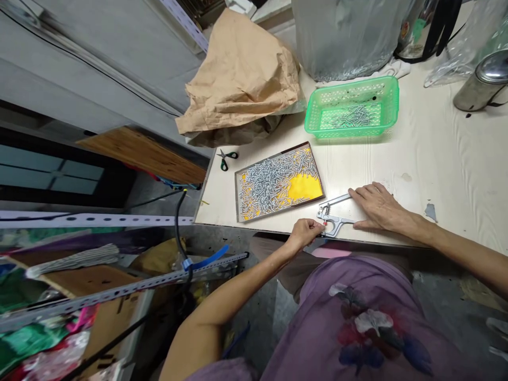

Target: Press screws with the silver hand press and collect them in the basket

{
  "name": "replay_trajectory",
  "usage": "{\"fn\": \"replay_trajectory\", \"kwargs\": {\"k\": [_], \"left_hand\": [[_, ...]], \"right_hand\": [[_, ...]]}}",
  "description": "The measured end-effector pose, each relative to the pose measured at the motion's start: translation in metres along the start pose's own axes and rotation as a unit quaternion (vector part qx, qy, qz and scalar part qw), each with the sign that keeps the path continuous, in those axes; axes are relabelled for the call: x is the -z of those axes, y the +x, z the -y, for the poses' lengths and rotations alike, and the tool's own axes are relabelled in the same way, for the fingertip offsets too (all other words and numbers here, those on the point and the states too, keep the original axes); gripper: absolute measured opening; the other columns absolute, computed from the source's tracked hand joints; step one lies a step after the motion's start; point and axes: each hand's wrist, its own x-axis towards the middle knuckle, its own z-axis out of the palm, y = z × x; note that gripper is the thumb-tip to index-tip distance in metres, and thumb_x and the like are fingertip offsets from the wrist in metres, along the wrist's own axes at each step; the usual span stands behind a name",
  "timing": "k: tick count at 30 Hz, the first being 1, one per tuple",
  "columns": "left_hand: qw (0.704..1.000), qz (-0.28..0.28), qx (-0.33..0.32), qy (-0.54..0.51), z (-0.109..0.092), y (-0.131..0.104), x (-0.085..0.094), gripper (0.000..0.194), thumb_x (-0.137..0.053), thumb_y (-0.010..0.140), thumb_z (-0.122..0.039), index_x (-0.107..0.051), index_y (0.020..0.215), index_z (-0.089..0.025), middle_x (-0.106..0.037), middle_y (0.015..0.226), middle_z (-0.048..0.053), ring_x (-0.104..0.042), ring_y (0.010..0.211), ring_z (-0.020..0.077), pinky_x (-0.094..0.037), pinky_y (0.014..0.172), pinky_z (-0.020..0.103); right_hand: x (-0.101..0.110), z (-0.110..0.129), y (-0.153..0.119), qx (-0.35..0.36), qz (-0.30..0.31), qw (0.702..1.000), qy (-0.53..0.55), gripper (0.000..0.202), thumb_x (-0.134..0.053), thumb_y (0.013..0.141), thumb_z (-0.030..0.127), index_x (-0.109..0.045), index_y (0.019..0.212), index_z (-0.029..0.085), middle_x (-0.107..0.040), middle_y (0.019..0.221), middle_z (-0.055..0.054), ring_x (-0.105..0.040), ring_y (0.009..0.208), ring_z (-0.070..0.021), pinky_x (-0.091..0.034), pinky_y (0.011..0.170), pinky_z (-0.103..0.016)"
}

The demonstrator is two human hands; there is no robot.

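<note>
A silver-grey hand plier tool (337,221) with two spread handles and a small spring lies at the table's front edge. My right hand (379,207) grips it, fingers over the upper handle and thumb against the lower one. At the tool's jaw end, my left hand (306,233) is pinched closed; whatever sits between its fingertips is too small to make out. A tiny red part shows at the jaw beside those fingertips. Just behind the hands, a shallow tray (320,185) with a yellow bottom holds a heap of small silvery metal pieces, like springs or screws.
A green plastic basket (351,132) with more small metal pieces stands behind the tray. Green-handled scissors (226,159) lie left of it. Crumpled brown paper (242,74), a clear plastic bag (345,42) and a metal flask (482,82) stand farther back. Shelving (119,291) is at the left.
</note>
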Motion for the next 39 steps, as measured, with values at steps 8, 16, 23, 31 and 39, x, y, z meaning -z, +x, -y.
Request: {"fn": "replay_trajectory", "kwargs": {"k": [8, 16, 23, 31, 39], "left_hand": [[0.935, -0.122, -0.236, 0.236, 0.014, -0.007, 0.001, 0.017, -0.06, 0.088, -0.03, -0.064, 0.08, -0.015, -0.062, 0.076, 0.002, -0.061, 0.067, 0.014, -0.046, 0.061, 0.024], [0.737, -0.085, -0.509, 0.438, -0.02, 0.021, -0.033, 0.044, -0.063, 0.088, -0.033, -0.048, 0.123, -0.012, -0.056, 0.126, 0.017, -0.052, 0.12, 0.0299, -0.046, 0.098, 0.044], [0.69, -0.001, -0.499, 0.524, -0.046, 0.033, -0.031, 0.064, -0.065, 0.086, -0.041, -0.038, 0.134, -0.007, -0.056, 0.12, 0.018, -0.055, 0.106, 0.0289, -0.048, 0.087, 0.041], [0.678, 0.041, -0.479, 0.556, -0.063, 0.03, -0.024, 0.046, -0.064, 0.086, -0.047, -0.057, 0.111, -0.009, -0.059, 0.105, 0.013, -0.052, 0.101, 0.0263, -0.044, 0.078, 0.035], [0.704, 0.029, -0.463, 0.537, -0.055, 0.034, -0.025, 0.025, -0.057, 0.093, -0.039, -0.06, 0.1, -0.015, -0.059, 0.096, 0.009, -0.051, 0.096, 0.0236, -0.04, 0.071, 0.032]], "right_hand": [[0.005, 0.015, -0.011, 0.016, -0.022, 1.0, 0.014, 0.061, -0.057, 0.087, 0.034, -0.039, 0.14, 0.009, -0.068, 0.101, -0.014, -0.054, 0.089, -0.0275, -0.034, 0.084, -0.038], [0.005, 0.022, -0.019, 0.011, -0.06, 0.998, 0.036, 0.069, -0.052, 0.09, 0.027, -0.022, 0.149, 0.011, -0.067, 0.1, -0.013, -0.056, 0.089, -0.0275, -0.038, 0.082, -0.038], [-0.009, 0.011, -0.033, -0.024, -0.082, 0.996, 0.026, 0.072, -0.052, 0.088, 0.043, -0.027, 0.147, 0.01, -0.062, 0.115, -0.019, -0.056, 0.101, -0.0336, -0.043, 0.085, -0.045], [-0.013, 0.01, -0.034, -0.045, -0.08, 0.995, 0.027, 0.043, -0.048, 0.093, 0.041, -0.055, 0.121, 0.009, -0.061, 0.097, -0.017, -0.054, 0.087, -0.0295, -0.046, 0.073, -0.039], [-0.002, 0.018, -0.024, -0.023, -0.058, 0.998, 0.032, 0.018, -0.048, 0.095, 0.024, -0.063, 0.09, 0.015, -0.059, 0.083, -0.01, -0.05, 0.08, -0.0235, -0.04, 0.07, -0.033]]}}
